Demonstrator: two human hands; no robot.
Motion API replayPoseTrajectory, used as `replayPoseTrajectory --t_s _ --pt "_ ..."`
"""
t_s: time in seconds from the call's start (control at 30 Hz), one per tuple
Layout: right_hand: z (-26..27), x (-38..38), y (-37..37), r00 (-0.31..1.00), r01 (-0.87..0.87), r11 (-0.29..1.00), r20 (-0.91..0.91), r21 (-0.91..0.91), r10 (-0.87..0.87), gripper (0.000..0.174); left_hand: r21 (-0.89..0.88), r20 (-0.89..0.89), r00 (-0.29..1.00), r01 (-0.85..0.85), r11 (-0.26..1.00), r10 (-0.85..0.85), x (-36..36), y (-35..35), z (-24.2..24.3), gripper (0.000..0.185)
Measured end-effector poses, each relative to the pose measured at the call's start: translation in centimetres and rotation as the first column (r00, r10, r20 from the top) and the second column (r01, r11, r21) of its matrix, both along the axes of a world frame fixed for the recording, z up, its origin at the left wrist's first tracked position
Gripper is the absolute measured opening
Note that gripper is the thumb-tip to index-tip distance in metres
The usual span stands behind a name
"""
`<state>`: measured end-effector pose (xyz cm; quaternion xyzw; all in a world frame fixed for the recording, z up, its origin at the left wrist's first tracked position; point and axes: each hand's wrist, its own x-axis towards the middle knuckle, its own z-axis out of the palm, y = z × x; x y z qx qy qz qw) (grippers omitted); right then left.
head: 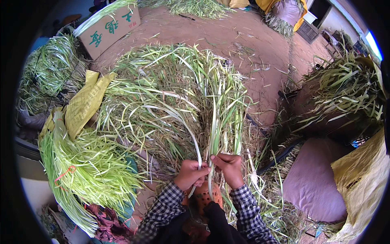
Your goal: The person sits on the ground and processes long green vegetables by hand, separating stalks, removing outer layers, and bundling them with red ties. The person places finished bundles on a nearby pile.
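Observation:
My left hand grips a long pale leaf stalk, which arches up and away over the heap. Close beside it, my right hand pinches an upright green-and-white stalk between thumb and fingers. The stalk's white lower end hangs between the two hands. Below them, an orange perforated plastic container is partly hidden by hands and dark clothing. Directly ahead lies a large heap of long flat leaves like garlic chives, green mixed with dry brown ones.
To the left is a pile of yellow-green leaves beside a bundle tied with red string. A yellow sack and a cardboard box bearing writing are farther off. At right are a purple cushion-like bundle and a leaf-covered mound.

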<state>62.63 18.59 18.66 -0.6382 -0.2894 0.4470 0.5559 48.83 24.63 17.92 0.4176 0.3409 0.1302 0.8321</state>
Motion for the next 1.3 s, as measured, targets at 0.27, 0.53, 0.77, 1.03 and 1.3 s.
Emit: replayPoseTrajectory --t_s 0.27,0.53,0.77,1.03,1.3 --pt "3.7 -2.8 -5.9 0.937 0.067 0.991 -0.347 0.118 -0.022 0.011 -0.043 0.022 0.999 -0.037 0.998 0.038 -0.5 0.0 -0.4 0.014" --pt "-2.8 -4.0 -25.2 0.969 0.099 0.853 -0.144 -0.512 -0.199 0.011 0.036 0.101 0.987 -0.128 0.991 0.123 -2.3 1.8 3.3 0.016" --pt "-8.4 0.2 -39.1 0.953 0.040 0.582 0.206 -0.812 0.222 0.021 -0.092 0.036 0.993 -0.106 0.990 0.110 -2.3 0.5 2.0 0.013" --pt "-2.7 -0.4 -11.9 0.967 -0.118 0.973 0.198 -0.199 0.158 0.036 0.164 -0.019 0.998 -0.050 0.985 0.054 -2.4 0.1 1.7 0.016" --pt "-0.3 -2.5 0.8 0.990 0.092 0.995 -0.106 0.028 -0.088 0.029 0.293 -0.112 0.992 -0.025 0.956 0.061 -3.4 -0.2 1.6 0.022"
